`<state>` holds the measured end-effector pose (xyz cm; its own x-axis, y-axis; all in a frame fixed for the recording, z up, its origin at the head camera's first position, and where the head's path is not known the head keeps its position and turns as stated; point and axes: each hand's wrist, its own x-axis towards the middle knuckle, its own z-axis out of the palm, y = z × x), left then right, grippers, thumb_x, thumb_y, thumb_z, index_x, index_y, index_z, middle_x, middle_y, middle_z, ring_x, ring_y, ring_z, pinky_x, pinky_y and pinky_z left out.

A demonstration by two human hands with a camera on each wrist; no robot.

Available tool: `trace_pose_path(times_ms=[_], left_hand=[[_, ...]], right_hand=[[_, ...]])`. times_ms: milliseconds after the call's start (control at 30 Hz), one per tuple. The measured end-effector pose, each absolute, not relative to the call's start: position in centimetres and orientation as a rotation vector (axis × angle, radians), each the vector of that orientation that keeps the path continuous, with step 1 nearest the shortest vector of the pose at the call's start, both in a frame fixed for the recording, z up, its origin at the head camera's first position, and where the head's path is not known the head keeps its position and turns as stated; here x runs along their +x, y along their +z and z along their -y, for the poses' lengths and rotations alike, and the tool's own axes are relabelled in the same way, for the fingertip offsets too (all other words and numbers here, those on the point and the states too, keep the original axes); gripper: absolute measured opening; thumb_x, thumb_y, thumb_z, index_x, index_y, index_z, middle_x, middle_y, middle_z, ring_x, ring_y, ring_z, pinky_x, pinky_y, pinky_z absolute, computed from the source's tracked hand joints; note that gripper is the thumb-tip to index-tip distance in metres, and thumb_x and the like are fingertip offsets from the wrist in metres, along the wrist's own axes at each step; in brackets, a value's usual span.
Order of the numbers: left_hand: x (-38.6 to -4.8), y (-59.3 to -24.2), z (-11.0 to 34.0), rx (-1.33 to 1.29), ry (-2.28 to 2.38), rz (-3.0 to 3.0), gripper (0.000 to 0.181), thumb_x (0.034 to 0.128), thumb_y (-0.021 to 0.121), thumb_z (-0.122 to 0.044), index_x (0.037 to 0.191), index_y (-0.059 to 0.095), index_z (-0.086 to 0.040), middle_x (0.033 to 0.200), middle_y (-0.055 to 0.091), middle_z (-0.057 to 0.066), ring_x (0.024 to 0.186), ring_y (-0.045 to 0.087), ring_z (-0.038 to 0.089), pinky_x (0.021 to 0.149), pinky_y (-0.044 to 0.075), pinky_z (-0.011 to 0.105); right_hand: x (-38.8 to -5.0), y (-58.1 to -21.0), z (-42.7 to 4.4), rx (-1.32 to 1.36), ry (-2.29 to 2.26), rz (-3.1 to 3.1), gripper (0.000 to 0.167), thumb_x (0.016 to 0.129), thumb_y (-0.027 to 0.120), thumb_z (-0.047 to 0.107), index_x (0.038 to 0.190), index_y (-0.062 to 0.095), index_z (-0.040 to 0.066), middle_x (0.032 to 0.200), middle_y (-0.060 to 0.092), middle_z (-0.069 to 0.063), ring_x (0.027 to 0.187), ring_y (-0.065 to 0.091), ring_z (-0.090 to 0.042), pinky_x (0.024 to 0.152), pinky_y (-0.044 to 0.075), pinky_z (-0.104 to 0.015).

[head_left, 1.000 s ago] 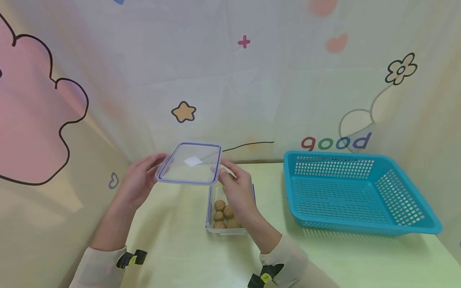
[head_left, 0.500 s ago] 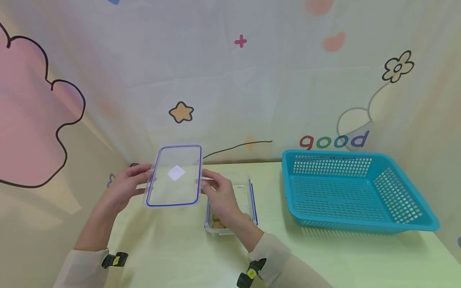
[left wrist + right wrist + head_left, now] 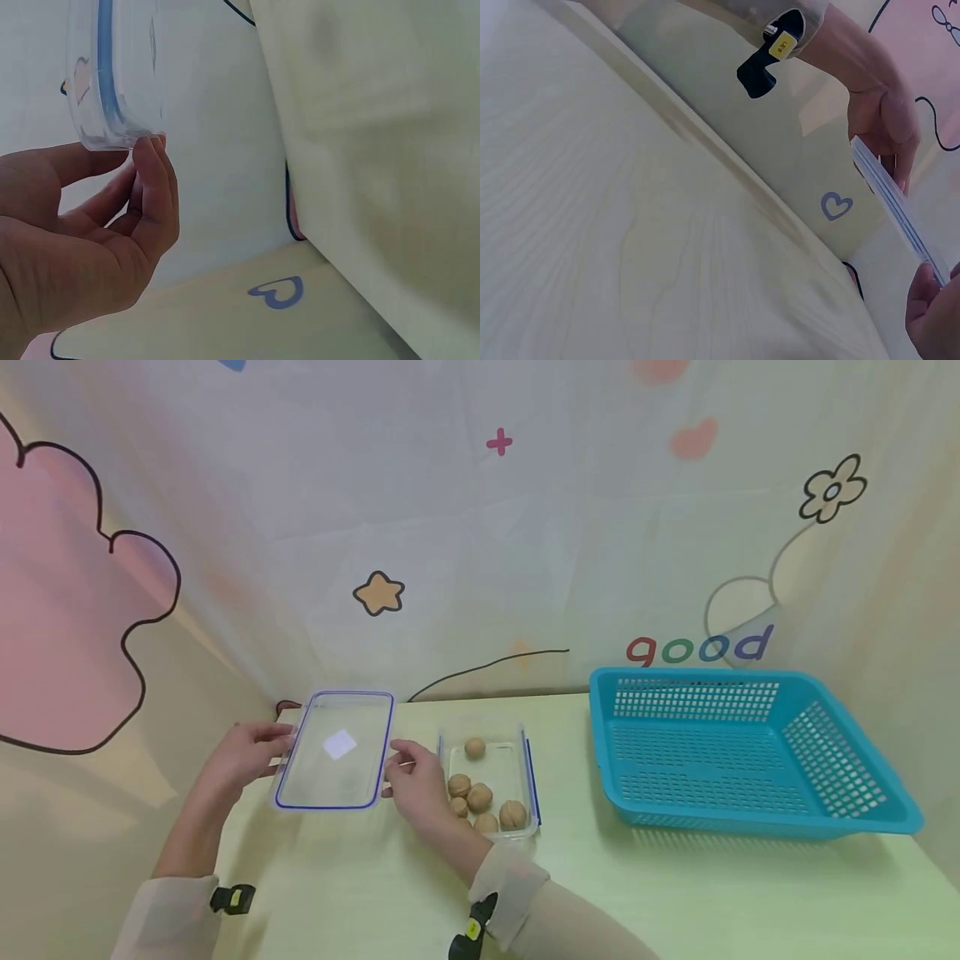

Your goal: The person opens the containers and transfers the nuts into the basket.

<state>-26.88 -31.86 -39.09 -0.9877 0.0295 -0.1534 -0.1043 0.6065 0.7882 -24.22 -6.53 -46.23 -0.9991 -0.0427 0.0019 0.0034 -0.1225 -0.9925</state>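
A clear plastic lid (image 3: 337, 781) with a blue seal and a white diamond-shaped label is held over the left part of the table. My left hand (image 3: 243, 756) pinches its left edge; the left wrist view shows thumb and fingers of that hand (image 3: 90, 225) at the lid's corner (image 3: 112, 82). At the opposite edge, my right hand (image 3: 420, 785) holds the lid, with the thumb (image 3: 921, 285) against the rim. Just right of that hand stands an uncovered clear food container (image 3: 528, 777). Several walnuts (image 3: 480, 797) lie inside, partly hidden by my right hand.
A blue-green plastic basket (image 3: 697, 777) stands on the right of the pale table (image 3: 360, 885). Behind the table hangs a printed curtain (image 3: 450, 527), which also covers the left side. A dark cord-like line (image 3: 285, 703) shows at the back left.
Both hands have carried the lid left and lowered it from above the container's left side. More of the container and its walnuts now shows.
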Motion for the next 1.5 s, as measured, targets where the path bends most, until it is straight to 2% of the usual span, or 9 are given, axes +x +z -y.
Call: trace_pose_path(times_ms=[233, 400, 533, 733, 933, 1100, 1267, 1500], left_hand=[[-27.1, -40.6, 33.3, -0.082, 1.322, -2.620, 0.046, 0.1115, 0.052, -0.012, 0.148, 0.048, 0.014, 0.142, 0.056, 0.032, 0.124, 0.060, 0.037, 0.104, 0.056, 0.053], [-27.7, -41.7, 34.1, -0.103, 1.292, -2.618, 0.045, 0.1107, 0.053, -0.011, 0.148, 0.048, 0.013, 0.140, 0.057, 0.031, 0.123, 0.060, 0.037, 0.105, 0.056, 0.054], [-28.1, -43.0, 34.4, -0.127, 1.262, -2.609, 0.043, 0.1091, 0.053, -0.008, 0.146, 0.049, 0.014, 0.138, 0.057, 0.031, 0.122, 0.060, 0.039, 0.103, 0.057, 0.054], [-28.9, -44.9, 34.5, -0.163, 1.261, -2.589, 0.042, 0.1087, 0.056, -0.008, 0.144, 0.051, 0.015, 0.132, 0.060, 0.031, 0.116, 0.063, 0.037, 0.096, 0.061, 0.047], [-29.4, -46.5, 34.7, -0.213, 1.298, -2.562, 0.043, 0.1086, 0.057, -0.008, 0.144, 0.051, 0.015, 0.136, 0.059, 0.032, 0.118, 0.063, 0.038, 0.095, 0.062, 0.046], [-29.7, -47.3, 34.7, -0.223, 1.333, -2.537, 0.043, 0.1082, 0.058, -0.008, 0.144, 0.051, 0.016, 0.140, 0.057, 0.034, 0.120, 0.063, 0.037, 0.096, 0.062, 0.046], [-29.7, -48.0, 34.8, -0.262, 1.356, -2.508, 0.043, 0.1072, 0.059, -0.007, 0.144, 0.052, 0.015, 0.140, 0.057, 0.033, 0.121, 0.062, 0.036, 0.095, 0.062, 0.043], [-29.6, -48.7, 35.4, -0.303, 1.377, -2.455, 0.042, 0.1065, 0.058, -0.006, 0.144, 0.052, 0.013, 0.133, 0.063, 0.025, 0.119, 0.062, 0.033, 0.088, 0.062, 0.035]], right_hand=[[-24.1, -47.5, 8.4, 0.076, -2.321, -2.087, 0.035, 0.100, 0.059, -0.005, 0.134, 0.067, -0.003, 0.096, 0.063, -0.005, 0.076, 0.067, -0.018, 0.064, 0.064, -0.028], [-23.8, -48.4, 9.4, 0.091, -2.271, -2.144, 0.041, 0.098, 0.058, -0.005, 0.137, 0.065, -0.003, 0.095, 0.062, -0.005, 0.066, 0.064, -0.014, 0.060, 0.062, -0.027], [-23.7, -49.5, 9.8, 0.105, -2.194, -2.232, 0.038, 0.099, 0.058, -0.002, 0.136, 0.065, -0.003, 0.093, 0.062, -0.002, 0.061, 0.063, -0.011, 0.056, 0.056, -0.023], [-24.3, -51.3, 9.8, 0.090, -2.148, -2.342, 0.035, 0.094, 0.060, -0.006, 0.127, 0.070, -0.004, 0.090, 0.065, 0.000, 0.067, 0.061, -0.008, 0.058, 0.055, -0.021], [-25.0, -52.3, 9.8, 0.069, -2.058, -2.516, 0.027, 0.094, 0.061, -0.004, 0.116, 0.076, -0.003, 0.089, 0.067, 0.001, 0.076, 0.060, -0.007, 0.068, 0.056, -0.023], [-25.6, -52.5, 10.0, 0.077, -1.954, -2.703, 0.022, 0.093, 0.062, -0.004, 0.106, 0.080, -0.001, 0.089, 0.072, -0.003, 0.082, 0.066, -0.014, 0.074, 0.059, -0.029], [-25.7, -52.4, 10.1, 0.053, -1.851, -2.792, 0.020, 0.093, 0.063, -0.004, 0.104, 0.080, -0.002, 0.090, 0.074, -0.007, 0.088, 0.070, -0.022, 0.078, 0.061, -0.034], [-25.4, -52.0, 10.1, -0.009, -1.795, -2.804, 0.019, 0.090, 0.067, -0.007, 0.104, 0.079, -0.003, 0.087, 0.069, -0.004, 0.089, 0.068, -0.023, 0.083, 0.061, -0.036]])
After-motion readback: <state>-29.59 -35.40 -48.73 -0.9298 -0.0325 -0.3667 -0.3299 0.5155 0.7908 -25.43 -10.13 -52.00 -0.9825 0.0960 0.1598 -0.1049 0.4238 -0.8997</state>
